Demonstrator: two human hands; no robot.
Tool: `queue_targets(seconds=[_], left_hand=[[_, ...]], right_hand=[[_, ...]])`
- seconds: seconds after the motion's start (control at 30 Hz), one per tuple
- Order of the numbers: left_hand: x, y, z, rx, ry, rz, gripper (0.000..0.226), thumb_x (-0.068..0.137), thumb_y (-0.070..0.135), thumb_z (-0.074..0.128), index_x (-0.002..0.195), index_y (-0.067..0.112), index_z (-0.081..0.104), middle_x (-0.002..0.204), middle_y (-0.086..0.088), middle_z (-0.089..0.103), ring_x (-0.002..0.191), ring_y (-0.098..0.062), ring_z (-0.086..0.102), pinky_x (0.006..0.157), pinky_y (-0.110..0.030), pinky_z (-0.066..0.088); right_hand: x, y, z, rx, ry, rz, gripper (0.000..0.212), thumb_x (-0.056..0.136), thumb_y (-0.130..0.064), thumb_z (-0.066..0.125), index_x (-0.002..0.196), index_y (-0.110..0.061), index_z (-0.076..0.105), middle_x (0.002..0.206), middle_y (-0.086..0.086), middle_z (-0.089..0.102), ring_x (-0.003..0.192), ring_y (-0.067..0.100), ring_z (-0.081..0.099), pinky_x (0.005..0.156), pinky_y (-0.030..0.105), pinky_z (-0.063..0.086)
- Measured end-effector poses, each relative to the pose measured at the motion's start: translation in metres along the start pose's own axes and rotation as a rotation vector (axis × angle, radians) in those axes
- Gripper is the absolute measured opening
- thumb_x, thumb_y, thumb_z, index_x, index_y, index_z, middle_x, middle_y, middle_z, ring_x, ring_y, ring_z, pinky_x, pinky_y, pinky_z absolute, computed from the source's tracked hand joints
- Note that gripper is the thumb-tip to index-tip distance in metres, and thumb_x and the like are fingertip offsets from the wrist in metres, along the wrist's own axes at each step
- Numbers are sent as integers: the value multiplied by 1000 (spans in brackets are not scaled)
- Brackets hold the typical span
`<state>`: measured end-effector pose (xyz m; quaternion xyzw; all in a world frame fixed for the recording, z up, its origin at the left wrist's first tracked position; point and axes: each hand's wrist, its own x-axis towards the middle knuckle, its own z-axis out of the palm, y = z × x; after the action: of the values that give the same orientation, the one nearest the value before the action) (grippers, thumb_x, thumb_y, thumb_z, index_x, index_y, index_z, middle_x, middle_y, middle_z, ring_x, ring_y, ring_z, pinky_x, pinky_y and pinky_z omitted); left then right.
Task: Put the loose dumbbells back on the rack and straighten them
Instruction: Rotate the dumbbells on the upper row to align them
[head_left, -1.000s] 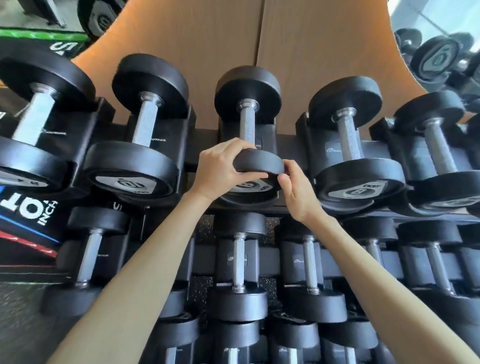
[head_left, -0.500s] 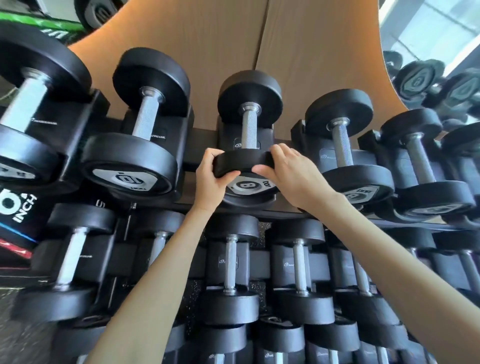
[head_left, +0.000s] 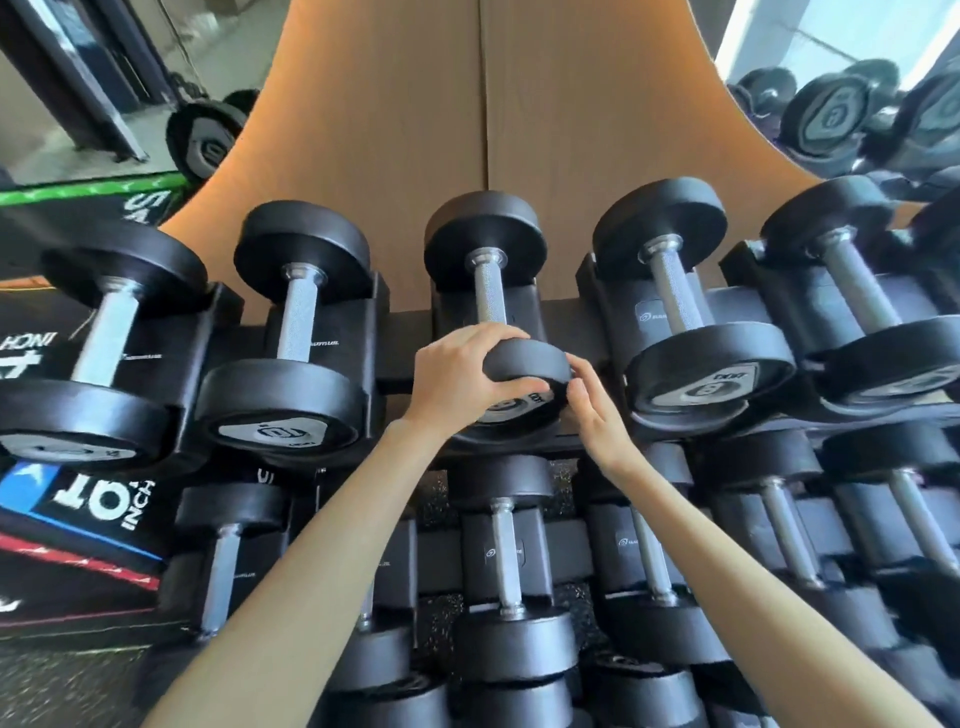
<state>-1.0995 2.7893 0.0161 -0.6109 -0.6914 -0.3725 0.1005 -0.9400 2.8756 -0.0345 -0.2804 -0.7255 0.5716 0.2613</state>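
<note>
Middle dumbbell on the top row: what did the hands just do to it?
The left hand moved from the left edge of the near head of the black steel-handled dumbbell up over its top and grips it. The right hand slid off the top down to the right edge, fingertips touching. The dumbbell stayed in its cradle on the black rack.

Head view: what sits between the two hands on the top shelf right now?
The near head of the middle dumbbell. The left hand grips its left rim and the right hand touches its right edge, as the head view shows.
</note>
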Motion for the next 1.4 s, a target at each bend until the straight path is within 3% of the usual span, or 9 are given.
queue_targets(seconds=[0.13, 0.23, 0.37, 0.6, 0.7, 0.8, 0.93, 1.13, 1.4], left_hand=[[-6, -8, 2, -52, 154, 49, 55, 70, 62, 67, 96, 14, 70, 93, 5, 71, 84, -9, 64, 74, -20, 47], [-14, -18, 1, -97, 237, 45, 54, 75, 58, 67, 96, 8, 69, 92, 0, 70, 84, -13, 63, 76, -21, 48], [-24, -26, 4, -246, 269, -77, 56, 77, 58, 64, 95, 5, 65, 92, 6, 63, 85, -7, 57, 77, -16, 43], [-41, -37, 21, -463, 449, -226, 57, 83, 64, 52, 97, 8, 55, 88, 9, 53, 82, 6, 51, 73, -12, 40], [-48, -40, 34, -506, 522, -286, 25, 82, 36, 54, 95, 15, 49, 85, 23, 52, 85, 14, 48, 75, -7, 36], [-52, -40, 42, -546, 577, -362, 21, 72, 22, 43, 92, 17, 47, 75, 17, 43, 77, 13, 46, 69, -6, 35], [-54, -38, 37, -552, 509, -393, 20, 74, 23, 41, 93, 17, 46, 77, -4, 47, 70, 6, 44, 66, -9, 36], [-59, -30, 14, -528, 127, -426, 38, 85, 42, 43, 112, 16, 44, 102, -4, 58, 90, -12, 54, 82, -23, 44], [-34, -13, 6, -328, 100, -293, 53, 75, 51, 59, 107, 9, 56, 102, 7, 55, 95, -9, 52, 81, -13, 40]], right_hand=[[7, -5, 3, -157, 33, -110, 48, 86, -44, 32, 118, -10, 43, 101, -15, 52, 89, -17, 48, 79, 6, 36], [13, -19, 5, -273, -26, -122, 44, 83, -45, 32, 111, -14, 43, 89, -4, 50, 73, -4, 46, 71, 16, 37], [16, -34, 0, -497, -63, -206, 50, 90, -51, 41, 116, -8, 43, 102, 2, 45, 85, 16, 47, 76, 32, 37], [17, -75, 8, -966, -44, -357, 51, 89, -49, 43, 106, -1, 46, 94, 9, 44, 86, 26, 46, 65, 31, 32], [21, -88, 18, -1187, -22, -423, 66, 82, -60, 33, 107, -1, 48, 95, 13, 47, 89, 29, 49, 59, 35, 35], [23, -94, 27, -1254, 8, -524, 65, 82, -59, 31, 91, 0, 55, 79, 15, 53, 70, 31, 54, 44, 30, 31], [21, -89, 27, -1209, 33, -595, 60, 83, -58, 32, 84, -1, 54, 76, 13, 54, 66, 29, 54, 44, 30, 35], [13, -67, 15, -737, -48, -323, 56, 91, -49, 45, 122, -3, 45, 114, 10, 50, 104, 23, 43, 89, 29, 33], [8, -31, 10, -9, 13, -187, 23, 84, -38, 53, 107, -33, 48, 105, -9, 56, 95, -1, 53, 85, 15, 42]])
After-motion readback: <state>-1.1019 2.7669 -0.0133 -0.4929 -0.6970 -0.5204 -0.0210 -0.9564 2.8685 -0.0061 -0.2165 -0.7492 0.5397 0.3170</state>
